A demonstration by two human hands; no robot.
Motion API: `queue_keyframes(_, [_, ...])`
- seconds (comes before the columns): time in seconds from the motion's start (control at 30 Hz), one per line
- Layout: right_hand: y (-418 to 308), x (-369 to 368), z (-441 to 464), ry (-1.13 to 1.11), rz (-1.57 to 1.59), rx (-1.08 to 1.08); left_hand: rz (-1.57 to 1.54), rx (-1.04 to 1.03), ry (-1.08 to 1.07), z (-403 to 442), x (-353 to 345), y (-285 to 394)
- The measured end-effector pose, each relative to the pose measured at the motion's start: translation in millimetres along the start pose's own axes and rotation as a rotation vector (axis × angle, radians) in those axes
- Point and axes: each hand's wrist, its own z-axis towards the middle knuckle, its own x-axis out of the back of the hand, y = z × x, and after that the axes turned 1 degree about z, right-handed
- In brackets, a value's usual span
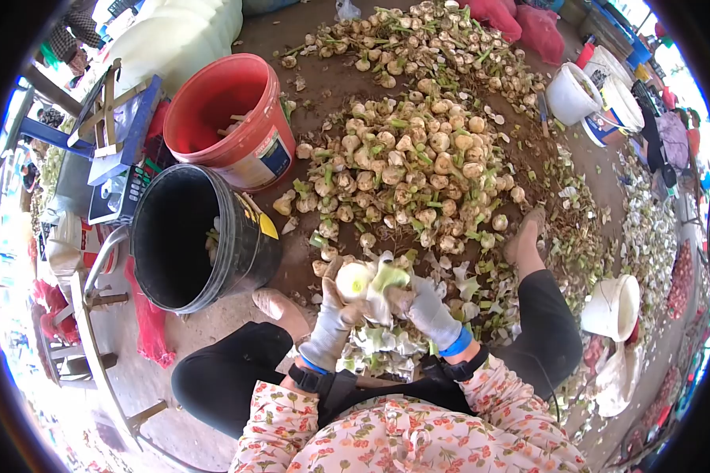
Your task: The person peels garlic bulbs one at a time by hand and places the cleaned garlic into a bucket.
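Observation:
My left hand [330, 319], in a pale glove with bare fingertips, is closed around a white garlic bulb [355, 281] whose cut, yellowish-green centre faces up. My right hand [431, 306], gloved the same way, grips a pale green and white outer skin [388, 282] right beside the bulb. Whether this skin is still joined to the bulb I cannot tell. Under both hands lies a pile of white peelings [380, 348] between my legs. Just beyond my hands, a big heap of unpeeled garlic bulbs [418, 162] with short green stems covers the floor.
A black bucket [248, 244] stands at the left, with a red bucket [272, 150] behind it. A second heap of bulbs [426, 39] lies farther back. White buckets [572, 94] stand at the far right; a small white bucket [603, 307] is tipped near my right knee. Scattered skins [568, 221] cover the right side.

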Motion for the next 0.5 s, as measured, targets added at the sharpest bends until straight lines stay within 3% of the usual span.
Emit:
queue_keyframes(0.03, [3, 2, -1, -0.084, -0.043, -0.012, -0.03, 0.079, 0.02, -1, 0, 4])
queue_keyframes(0.07, [-22, -4, -7, -0.253, -0.199, 0.156, -0.06, 0.159, 0.041, -2, 0, 13])
queue_keyframes(0.17, [-19, 3, -9, -0.322, -0.158, 0.066, -0.15, 0.264, 0.028, -7, 6, 9])
queue_keyframes(0.23, [3, 16, -4, -0.249, 0.088, 0.115, -0.334, 0.384, -0.018, -7, 7, 13])
queue_keyframes(0.27, [-9, 8, -8, -0.182, 0.2, 0.15, -0.413, 0.359, 0.09, -8, -2, 19])
queue_keyframes(0.3, [-15, 4, -11, -0.115, 0.313, 0.183, -0.649, 0.385, -0.129, -4, 18, 8])
queue_keyframes(0.33, [-11, 3, -12, 0.0, 0.368, 0.125, -0.709, 0.422, -0.117, -5, 18, 13])
queue_keyframes(0.37, [-11, 5, -14, -0.057, 0.366, 0.116, -0.768, 0.46, -0.106, -5, 17, 18])
queue_keyframes(0.47, [-15, 6, -19, -0.177, 0.307, 0.061, -0.509, 0.532, 0.102, -2, -2, 32])
queue_keyframes(0.5, [-16, 6, -19, -0.191, 0.306, 0.058, -0.3, 0.378, 0.069, -4, -2, 26])
